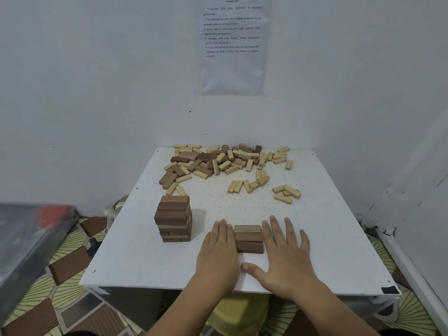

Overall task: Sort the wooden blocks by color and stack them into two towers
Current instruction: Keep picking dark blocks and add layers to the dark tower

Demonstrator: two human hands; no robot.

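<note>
A row of three dark brown blocks (248, 238) lies flat on the white table (150, 258) near its front. My left hand (218, 251) presses flat against the row's left ends with straight fingers. My right hand (283, 253) lies flat against its right ends, fingers spread, thumb just in front of the row. A tower of dark brown blocks (174, 218) stands to the left, several layers high. At the back lies a mixed heap of dark and light blocks (218, 161). Loose light blocks (286, 193) are scattered on the right.
White walls close the table in at the back and right, with a printed sheet (232, 42) taped to the back wall. A dark box with a red patch (31, 236) sits at the left, below table height. The floor is patterned.
</note>
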